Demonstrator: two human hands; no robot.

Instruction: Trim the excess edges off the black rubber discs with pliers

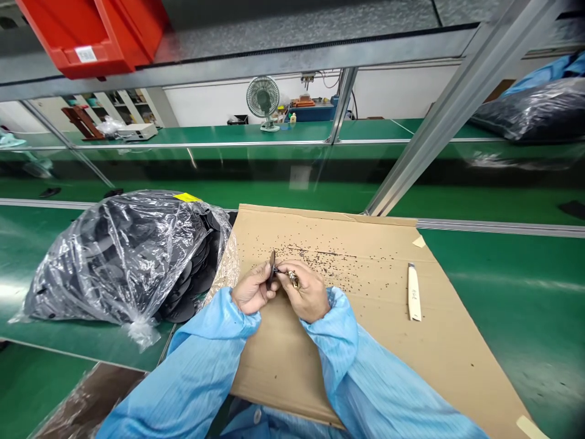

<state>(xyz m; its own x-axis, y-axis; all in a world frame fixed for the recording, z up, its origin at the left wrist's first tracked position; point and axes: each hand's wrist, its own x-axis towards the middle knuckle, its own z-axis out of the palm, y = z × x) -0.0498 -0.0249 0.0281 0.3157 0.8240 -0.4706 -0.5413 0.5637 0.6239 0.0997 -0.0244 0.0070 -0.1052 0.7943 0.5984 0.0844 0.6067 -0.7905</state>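
Observation:
My left hand (254,288) is closed on a thin black disc (272,268), held on edge above the cardboard sheet (365,347). Against the disc's right side works my right hand (305,289), its fingers wrapped round a small gold-coloured metal tool (293,279); the tool's exact kind is partly hidden by the fingers. Many tiny black bits (326,262) lie scattered on the cardboard just beyond both hands. To the left, a clear plastic bag (114,256) lies on its side, with black discs (185,299) like the held one showing at its mouth.
A white-handled knife-like tool (414,292) rests on the cardboard at right. Metal posts (425,122) rise behind the sheet, under a shelf bearing a red bin (98,36). A fan (263,100) stands on the far green bench. A brown plastic-wrapped box (86,402) sits lower left.

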